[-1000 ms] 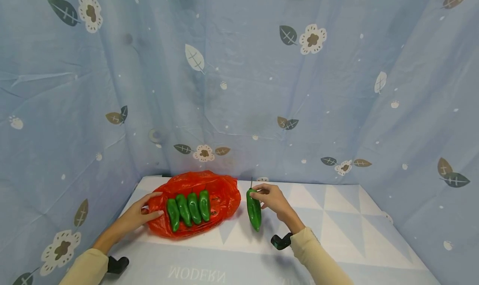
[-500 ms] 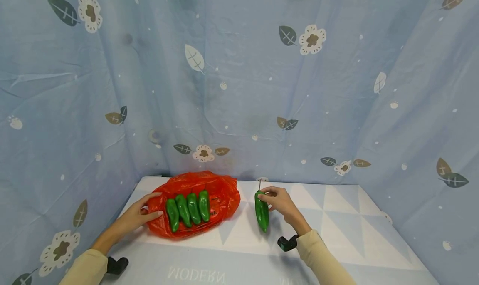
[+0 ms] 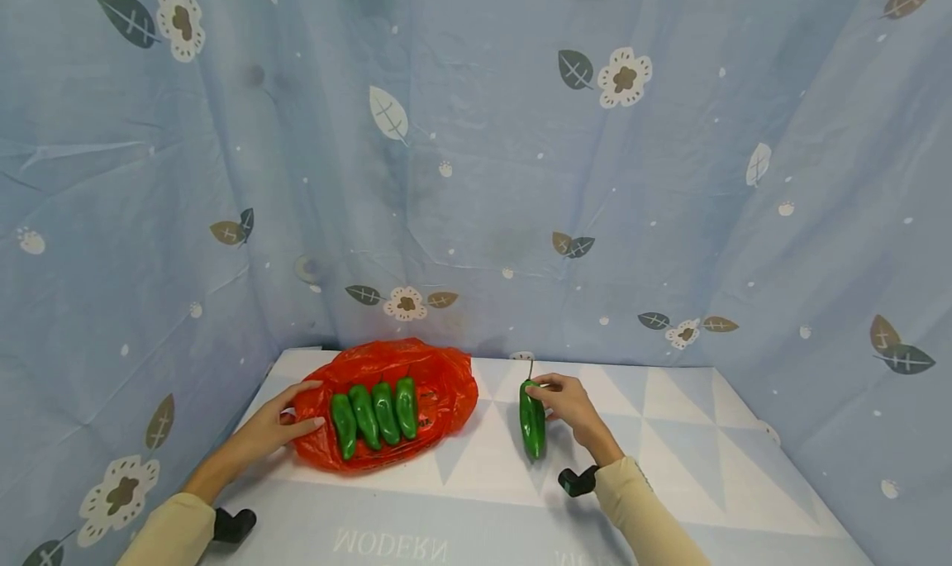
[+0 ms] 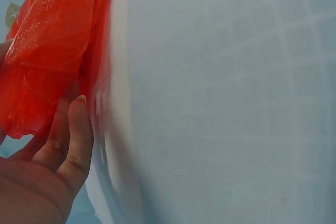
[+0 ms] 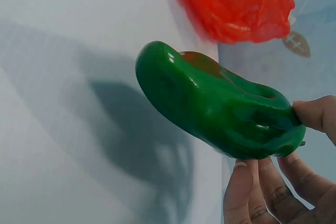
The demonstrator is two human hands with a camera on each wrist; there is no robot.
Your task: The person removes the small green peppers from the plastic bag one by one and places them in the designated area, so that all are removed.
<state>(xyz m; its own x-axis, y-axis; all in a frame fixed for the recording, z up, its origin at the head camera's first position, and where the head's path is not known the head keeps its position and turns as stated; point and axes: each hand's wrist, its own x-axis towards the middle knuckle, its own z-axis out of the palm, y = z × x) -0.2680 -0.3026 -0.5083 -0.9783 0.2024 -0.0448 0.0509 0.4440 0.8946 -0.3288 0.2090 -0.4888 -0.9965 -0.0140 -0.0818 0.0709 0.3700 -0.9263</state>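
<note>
A red plastic bag (image 3: 454, 376) lies spread on the table at the left, with several green peppers (image 3: 384, 413) in a row on it. My left hand (image 3: 268, 427) holds the bag's left edge between thumb and fingers; in the left wrist view, the crumpled red plastic (image 4: 50, 51) partly hides the fingers. To the right of the bag, my right hand (image 3: 571, 405) pinches another green pepper (image 3: 531, 425) near its stem end. That pepper hangs stem up, tip down. In the right wrist view, its shadow falls on the tabletop, apart from it.
The table (image 3: 669, 467) has a white and pale blue triangle pattern, with lettering near the front. A blue curtain (image 3: 476, 178) printed with flowers and leaves encloses the back and sides. Black wrist mounts (image 3: 234, 526) sit on both forearms.
My right hand has moved to the right with the pepper, farther from the red bag. The left hand, the bag and the row of peppers stay put.
</note>
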